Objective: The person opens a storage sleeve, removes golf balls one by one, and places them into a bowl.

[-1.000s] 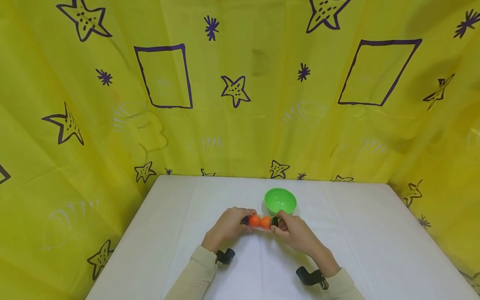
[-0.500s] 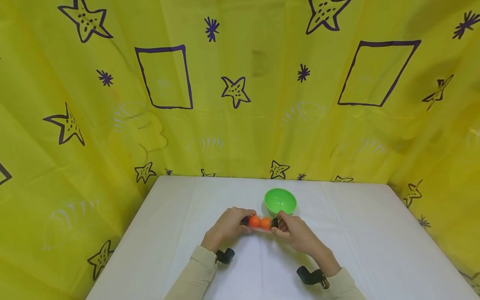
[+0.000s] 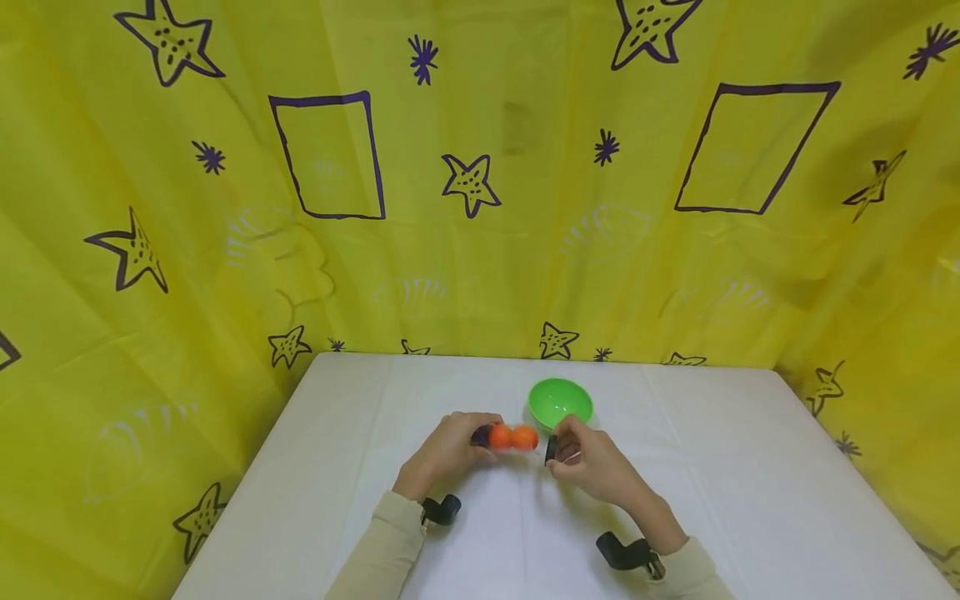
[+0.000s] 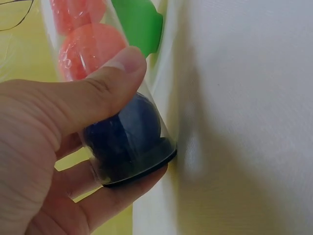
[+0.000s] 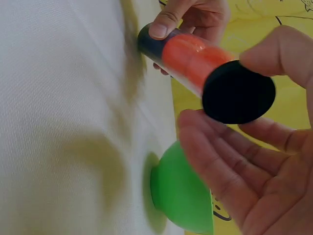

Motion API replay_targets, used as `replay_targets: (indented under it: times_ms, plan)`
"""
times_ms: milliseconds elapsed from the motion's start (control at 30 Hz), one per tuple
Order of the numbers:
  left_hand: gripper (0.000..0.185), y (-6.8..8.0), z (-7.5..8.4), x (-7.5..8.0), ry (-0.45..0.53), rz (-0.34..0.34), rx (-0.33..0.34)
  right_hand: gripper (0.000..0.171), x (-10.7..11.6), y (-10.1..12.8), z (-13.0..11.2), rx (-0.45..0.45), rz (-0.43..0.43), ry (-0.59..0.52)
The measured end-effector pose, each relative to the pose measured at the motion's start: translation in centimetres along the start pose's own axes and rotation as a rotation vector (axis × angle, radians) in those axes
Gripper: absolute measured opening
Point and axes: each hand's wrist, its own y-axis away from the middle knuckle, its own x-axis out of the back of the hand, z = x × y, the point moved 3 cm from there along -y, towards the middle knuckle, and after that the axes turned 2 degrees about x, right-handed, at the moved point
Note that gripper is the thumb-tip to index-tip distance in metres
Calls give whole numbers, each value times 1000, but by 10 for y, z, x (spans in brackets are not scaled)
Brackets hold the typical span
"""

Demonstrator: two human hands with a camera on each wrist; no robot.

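My left hand [image 3: 448, 446] grips a clear tube [image 4: 142, 89] around its lower end, the thumb lying along the wall. Inside are two orange balls [image 3: 524, 437] and a dark blue ball [image 4: 139, 120], which rests by the tube's black base [image 4: 142, 171]. A round black cap [image 5: 238, 93] is pinched between the thumb and fingers of my right hand [image 3: 596, 462]. In the head view a small gap shows between this cap and the tube's right end. The tube lies roughly sideways, above the table.
Just behind the hands, a green bowl [image 3: 542, 407] stands on the white-covered table [image 3: 675, 433]. A yellow curtain [image 3: 465, 275] with drawn stars hangs behind and at both sides. Each wrist wears a black camera mount [image 3: 621, 552].
The black cap has come off the tube's right end. My left hand has drawn the tube slightly left, while my right hand keeps the cap nearly in place.
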Motion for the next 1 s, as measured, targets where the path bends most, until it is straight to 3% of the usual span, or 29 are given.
replay_targets:
  times_ms: [333, 700, 1000]
  plan:
    - [49, 0, -3, 1, 5, 12, 26, 34, -14, 2, 12, 12, -182, 67]
    - [49, 0, -5, -1, 0, 18, 15, 37, -21, 1, 16, 52, -180, 39]
    - [48, 0, -3, -2, 18, 19, 19, 38, -18, 3, 19, -19, -164, 98]
